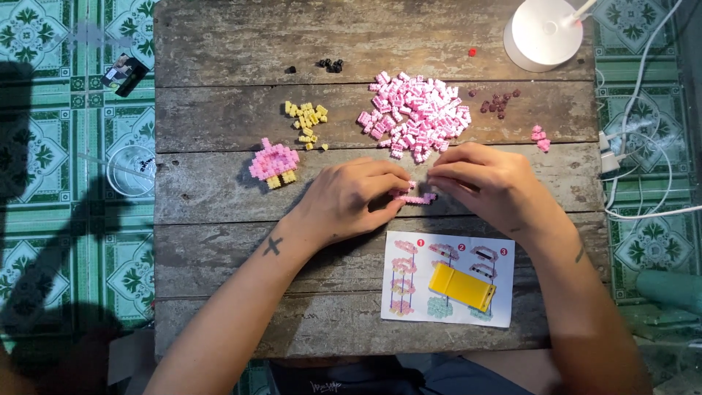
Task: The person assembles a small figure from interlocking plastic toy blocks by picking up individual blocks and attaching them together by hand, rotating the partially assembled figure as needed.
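My left hand (349,201) and my right hand (488,183) meet over the middle of a worn wooden table (219,110). Together their fingertips pinch a small flat piece built from pink bricks (414,196), resting on or just above the boards. A heap of loose pink bricks (415,113) lies just beyond the hands. To the left stands a finished pink and yellow brick figure (273,162), with a small pile of yellow bricks (308,121) behind it.
An instruction sheet (409,281) lies near the front edge with a yellow tool (462,287) on it. Dark red bricks (497,102), black bricks (330,65) and a few pink ones (541,137) lie scattered. A white lamp base (545,35) stands at the back right; cables (643,175) run beside it.
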